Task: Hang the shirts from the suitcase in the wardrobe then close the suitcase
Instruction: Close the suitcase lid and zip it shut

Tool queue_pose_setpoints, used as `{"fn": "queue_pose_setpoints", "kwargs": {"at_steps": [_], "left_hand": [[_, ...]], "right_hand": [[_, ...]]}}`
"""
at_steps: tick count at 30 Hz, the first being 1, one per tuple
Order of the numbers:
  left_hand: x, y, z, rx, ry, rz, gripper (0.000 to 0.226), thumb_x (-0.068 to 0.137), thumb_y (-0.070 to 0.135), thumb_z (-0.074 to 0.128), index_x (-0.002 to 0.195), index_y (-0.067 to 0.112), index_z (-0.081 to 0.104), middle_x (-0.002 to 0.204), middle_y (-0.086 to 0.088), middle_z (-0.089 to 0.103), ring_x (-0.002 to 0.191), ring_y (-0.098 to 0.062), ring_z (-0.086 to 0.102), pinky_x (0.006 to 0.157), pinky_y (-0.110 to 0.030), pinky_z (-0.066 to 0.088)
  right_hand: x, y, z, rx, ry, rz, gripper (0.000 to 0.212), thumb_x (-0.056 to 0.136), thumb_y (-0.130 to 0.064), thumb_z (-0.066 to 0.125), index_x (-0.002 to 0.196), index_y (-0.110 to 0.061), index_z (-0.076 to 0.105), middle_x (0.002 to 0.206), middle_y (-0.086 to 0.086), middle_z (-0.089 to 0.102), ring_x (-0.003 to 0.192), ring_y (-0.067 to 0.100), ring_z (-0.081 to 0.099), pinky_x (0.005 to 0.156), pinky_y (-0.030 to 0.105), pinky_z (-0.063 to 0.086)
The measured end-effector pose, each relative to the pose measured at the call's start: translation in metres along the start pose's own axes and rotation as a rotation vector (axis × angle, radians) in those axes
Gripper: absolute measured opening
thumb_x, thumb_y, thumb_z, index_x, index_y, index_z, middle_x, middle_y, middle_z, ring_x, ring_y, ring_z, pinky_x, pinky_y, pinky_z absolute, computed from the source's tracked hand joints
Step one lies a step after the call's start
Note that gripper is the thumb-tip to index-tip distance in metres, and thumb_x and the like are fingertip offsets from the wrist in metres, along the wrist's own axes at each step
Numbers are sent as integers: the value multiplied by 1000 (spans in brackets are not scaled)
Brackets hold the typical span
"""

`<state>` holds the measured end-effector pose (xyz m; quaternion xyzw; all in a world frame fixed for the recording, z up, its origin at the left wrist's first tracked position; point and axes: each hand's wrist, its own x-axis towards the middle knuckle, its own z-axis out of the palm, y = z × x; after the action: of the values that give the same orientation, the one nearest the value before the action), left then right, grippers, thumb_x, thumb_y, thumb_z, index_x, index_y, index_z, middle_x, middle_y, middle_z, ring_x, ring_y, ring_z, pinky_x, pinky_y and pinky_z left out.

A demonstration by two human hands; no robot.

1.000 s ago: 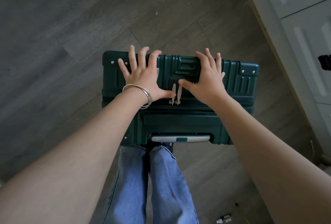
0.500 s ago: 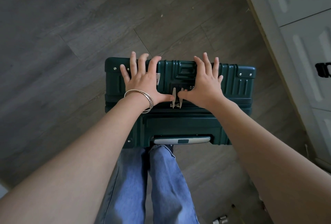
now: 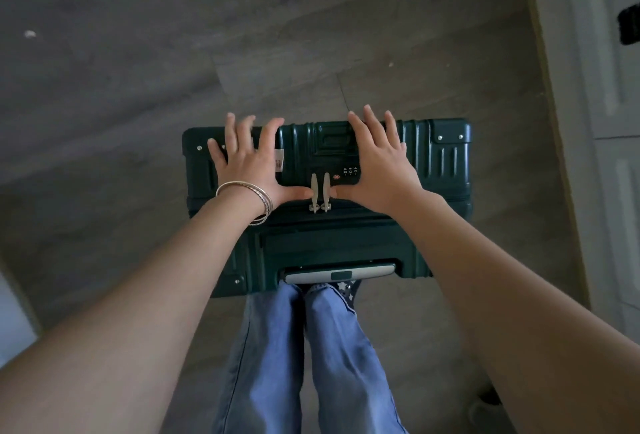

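Both my arms reach forward and down, elbows nearly straight. My left hand point(image 3: 247, 166) lies palm down, fingers spread and straight, thumb stretched inward to the right. My right hand point(image 3: 379, 165) mirrors it: palm down, fingers straight and slightly fanned, thumb pointing left. The two thumb tips sit near each other, apart. Bangles point(image 3: 252, 199) circle my left wrist.
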<state>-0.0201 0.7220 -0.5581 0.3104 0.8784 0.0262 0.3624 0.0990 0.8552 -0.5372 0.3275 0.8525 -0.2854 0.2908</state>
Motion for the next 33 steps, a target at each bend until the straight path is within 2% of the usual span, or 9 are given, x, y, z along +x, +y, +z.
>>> {"fn": "queue_pose_setpoints", "kwargs": {"at_steps": [4, 10, 15, 18, 22, 25, 33], "left_hand": [[-23, -57, -7, -93, 50, -141, 114, 54, 59, 77, 144, 34, 11, 156, -12, -2, 143, -32, -17, 113, -57, -5], [-77, -119, 5, -212, 168, -428, 108, 66, 56, 71, 146, 36, 2, 156, -7, -15, 142, -34, -20, 113, -59, 1], [-148, -175, 42, -324, 231, -666, 98, 73, 54, 66, 145, 41, 0, 156, 2, -20, 143, -34, -16, 112, -63, 9], [-188, -203, 64, -464, 240, -726, 95, 74, 53, 65, 142, 47, -1, 155, 9, -22, 144, -30, -15, 110, -65, 16], [-253, -242, 98, -604, 194, -817, 111, 63, 58, 72, 139, 53, -9, 151, 16, -30, 143, -25, -23, 109, -67, 14], [-299, -266, 130, -687, 197, -880, 119, 57, 57, 76, 138, 54, -11, 149, 18, -33, 142, -24, -26, 108, -69, 12], [-412, -315, 208, -683, 262, -1034, 116, 59, 54, 77, 141, 49, -5, 154, 9, -23, 144, -27, -17, 109, -68, 9]], "right_hand": [[11, -50, 9, -159, -52, -149, 114, 73, -36, 77, 151, -23, -5, 160, 0, -12, 146, 27, -17, 119, 50, 13], [16, -126, 43, -379, -64, -306, 109, 78, -38, 73, 150, -25, -8, 159, 0, -15, 146, 27, -17, 119, 46, 12], [2, -189, 85, -518, -98, -445, 109, 77, -40, 73, 150, -25, -8, 160, -2, -12, 147, 26, -14, 118, 46, 15], [-13, -217, 113, -596, -118, -511, 109, 78, -40, 73, 150, -24, -7, 160, -2, -11, 147, 27, -13, 119, 47, 17], [-46, -257, 166, -729, -136, -656, 110, 77, -47, 71, 150, -22, -7, 160, 1, -6, 147, 29, -8, 117, 48, 21], [-78, -281, 208, -833, -146, -741, 111, 76, -51, 69, 150, -21, -8, 160, 3, -2, 147, 30, -4, 116, 53, 14], [-168, -315, 323, -947, -137, -904, 111, 74, -56, 68, 150, -17, -3, 156, 9, 10, 145, 34, 7, 116, 50, 20]]}}
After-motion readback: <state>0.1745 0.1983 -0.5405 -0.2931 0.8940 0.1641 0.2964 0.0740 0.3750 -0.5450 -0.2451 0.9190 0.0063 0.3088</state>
